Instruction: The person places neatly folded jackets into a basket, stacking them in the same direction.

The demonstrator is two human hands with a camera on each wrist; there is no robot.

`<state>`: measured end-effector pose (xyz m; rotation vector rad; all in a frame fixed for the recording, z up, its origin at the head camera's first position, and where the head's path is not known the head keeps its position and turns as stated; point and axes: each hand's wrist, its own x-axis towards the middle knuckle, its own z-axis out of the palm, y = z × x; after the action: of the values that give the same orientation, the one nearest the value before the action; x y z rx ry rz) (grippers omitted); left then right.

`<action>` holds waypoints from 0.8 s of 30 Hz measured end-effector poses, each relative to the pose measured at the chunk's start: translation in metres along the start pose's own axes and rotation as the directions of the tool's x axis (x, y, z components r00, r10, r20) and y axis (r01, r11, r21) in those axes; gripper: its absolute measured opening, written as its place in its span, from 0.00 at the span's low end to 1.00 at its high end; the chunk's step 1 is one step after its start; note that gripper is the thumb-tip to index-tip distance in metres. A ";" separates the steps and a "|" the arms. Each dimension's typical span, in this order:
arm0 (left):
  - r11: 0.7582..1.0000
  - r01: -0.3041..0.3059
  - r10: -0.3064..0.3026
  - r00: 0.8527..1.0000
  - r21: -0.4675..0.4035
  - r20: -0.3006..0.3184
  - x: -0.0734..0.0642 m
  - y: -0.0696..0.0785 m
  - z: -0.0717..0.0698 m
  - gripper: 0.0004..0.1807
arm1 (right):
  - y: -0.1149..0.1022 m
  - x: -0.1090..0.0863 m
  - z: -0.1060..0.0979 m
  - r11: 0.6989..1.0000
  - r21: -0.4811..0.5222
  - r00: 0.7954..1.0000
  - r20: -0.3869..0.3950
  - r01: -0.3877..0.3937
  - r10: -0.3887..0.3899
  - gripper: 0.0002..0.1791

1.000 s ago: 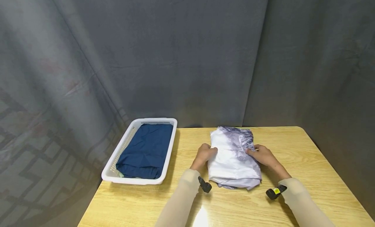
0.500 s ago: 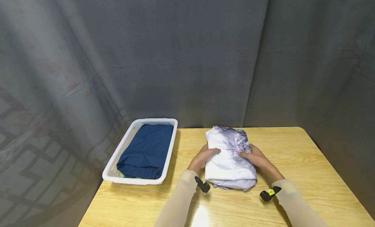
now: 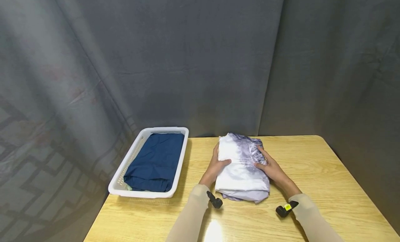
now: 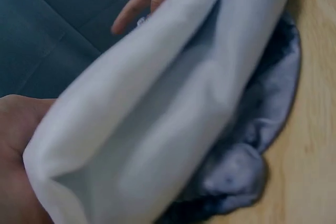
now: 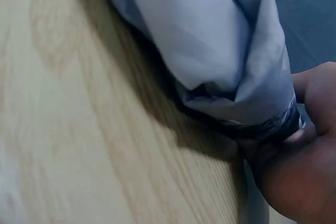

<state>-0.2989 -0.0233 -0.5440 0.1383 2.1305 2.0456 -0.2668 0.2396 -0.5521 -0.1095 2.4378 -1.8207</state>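
A folded white garment (image 3: pixel 239 169) with a purple-grey print lies in front of me on the wooden table, its layers showing loosely at the near end. My left hand (image 3: pixel 215 168) grips its left side, thumb on top and fingers along the edge. On the opposite side my right hand (image 3: pixel 273 169) holds it near the dark patterned patch, thumb over the cloth. In the right wrist view, the fingers (image 5: pixel 310 135) of that hand pass beneath the garment's edge. The left wrist view shows the rolled white folds (image 4: pixel 142 93) close up, with the left palm beside them.
To the left stands a white plastic basket (image 3: pixel 113 186) with a folded navy cloth (image 3: pixel 157 160) inside. The wooden table (image 3: pixel 300 148) ends at a grey curtain (image 3: pixel 200 61) behind and along both sides. Each sleeve carries a small black wrist camera (image 3: pixel 215 201).
The garment has shifted a little to the left along with both hands. My left hand has slid farther up its side, and the right fingers have spread over the patterned patch. The basket stays put.
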 end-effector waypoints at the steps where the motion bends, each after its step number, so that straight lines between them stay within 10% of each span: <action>1: 1.000 -0.012 0.012 1.000 0.010 0.001 0.000 -0.001 -0.001 0.54 | 0.000 0.000 0.001 1.000 -0.003 1.000 0.005 0.011 -0.011 0.45; 9: 0.999 0.016 -0.023 0.991 0.048 0.131 -0.003 -0.006 -0.011 0.23 | 0.000 -0.002 0.005 1.000 -0.015 1.000 -0.001 -0.018 0.018 0.30; 24: 0.999 0.045 -0.048 0.967 0.016 0.251 -0.003 -0.011 -0.021 0.42 | -0.002 -0.005 0.003 0.997 0.062 0.994 0.102 -0.044 0.038 0.46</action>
<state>-0.2996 -0.0451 -0.5543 0.3275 1.9711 1.8786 -0.2614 0.2363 -0.5507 -0.1420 2.2943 -1.8278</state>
